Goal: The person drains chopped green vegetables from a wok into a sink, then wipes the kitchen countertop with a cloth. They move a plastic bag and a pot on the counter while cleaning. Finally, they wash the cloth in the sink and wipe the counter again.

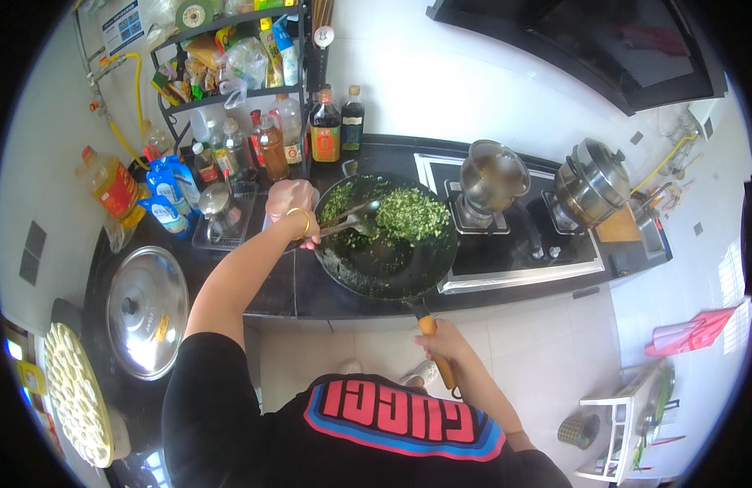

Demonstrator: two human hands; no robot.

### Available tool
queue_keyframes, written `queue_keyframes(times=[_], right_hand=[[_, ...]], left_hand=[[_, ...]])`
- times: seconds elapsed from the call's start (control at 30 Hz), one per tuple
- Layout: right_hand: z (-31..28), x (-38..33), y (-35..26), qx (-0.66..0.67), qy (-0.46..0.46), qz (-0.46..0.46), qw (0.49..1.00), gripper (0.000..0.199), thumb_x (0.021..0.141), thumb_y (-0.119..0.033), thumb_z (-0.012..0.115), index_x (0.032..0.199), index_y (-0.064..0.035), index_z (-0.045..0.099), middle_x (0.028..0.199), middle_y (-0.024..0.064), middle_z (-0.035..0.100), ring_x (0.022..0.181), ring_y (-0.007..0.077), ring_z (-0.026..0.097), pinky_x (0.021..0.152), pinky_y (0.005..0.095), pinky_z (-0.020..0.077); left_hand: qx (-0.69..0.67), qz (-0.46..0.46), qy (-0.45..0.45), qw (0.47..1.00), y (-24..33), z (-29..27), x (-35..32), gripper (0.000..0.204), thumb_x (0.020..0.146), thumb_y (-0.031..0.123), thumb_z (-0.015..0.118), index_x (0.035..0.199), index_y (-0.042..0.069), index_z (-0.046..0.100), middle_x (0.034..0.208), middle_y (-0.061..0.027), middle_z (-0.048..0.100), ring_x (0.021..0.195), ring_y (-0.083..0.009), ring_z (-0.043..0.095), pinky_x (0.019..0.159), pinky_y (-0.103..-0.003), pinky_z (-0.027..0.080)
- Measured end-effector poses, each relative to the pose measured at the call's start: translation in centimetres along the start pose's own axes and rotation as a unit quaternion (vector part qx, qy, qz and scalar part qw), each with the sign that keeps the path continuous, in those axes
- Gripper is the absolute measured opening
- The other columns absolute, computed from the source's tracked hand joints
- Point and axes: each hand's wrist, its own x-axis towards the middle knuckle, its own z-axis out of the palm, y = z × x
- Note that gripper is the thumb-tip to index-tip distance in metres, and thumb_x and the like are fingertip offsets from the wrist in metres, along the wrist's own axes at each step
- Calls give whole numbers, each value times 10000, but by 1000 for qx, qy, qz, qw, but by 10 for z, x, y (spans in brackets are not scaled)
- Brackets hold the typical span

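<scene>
A dark wok [384,281] sits at the counter's front, partly over the stove's left side, holding chopped green food [412,215] gathered mostly at its far right. My right hand [445,337] is wrapped round the wok's wooden handle [427,325]. At the wok's left rim, my left hand [308,233] is closed on a metal spoon [360,223], whose bowl reaches into the greens. Two metal shafts show there; whether they belong to one utensil I cannot tell. A pinkish bowl-shaped thing [290,199] is just behind my left wrist, partly hidden by it.
An open pot [494,175] and a lidded steamer pot [591,183] stand on the stove [539,268]. Sauce bottles [326,130] line the wall below a loaded rack [230,98]. A steel lid [147,313] and a tray of pale dumpling-like pieces [109,455] lie left.
</scene>
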Motion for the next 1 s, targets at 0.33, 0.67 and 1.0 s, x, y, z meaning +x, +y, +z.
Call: queue_keyframes(times=[0.33, 0.67, 1.0], right_hand=[[9, -3, 7, 204, -142, -24, 968, 198, 831, -147, 597, 909, -4, 485, 708, 85, 558, 629, 176, 585, 589, 293, 491], [29, -8, -1, 284, -143, -52, 947, 185, 862, -175, 561, 932, -42, 453, 719, 53, 521, 579, 147, 532, 535, 280, 462], [39, -2, -12, 260, -109, -33, 959, 225, 858, -224, 580, 929, -52, 454, 709, 47, 523, 593, 140, 539, 536, 282, 483]], left_hand=[[97, 22, 253, 962, 16, 1, -27, 489, 631, 230, 772, 994, 51, 499, 884, -97, 586, 855, -240, 567, 714, -353, 459], [134, 99, 464, 870, 10, 52, -88, 791, 694, 261, 707, 1325, 83, 263, 1195, -169, 464, 1132, -322, 426, 882, -417, 385], [-257, 245, 457, 816, 32, 205, -141, 429, 763, 236, 669, 1049, -53, 531, 963, -186, 584, 834, -281, 584, 739, -350, 479]])
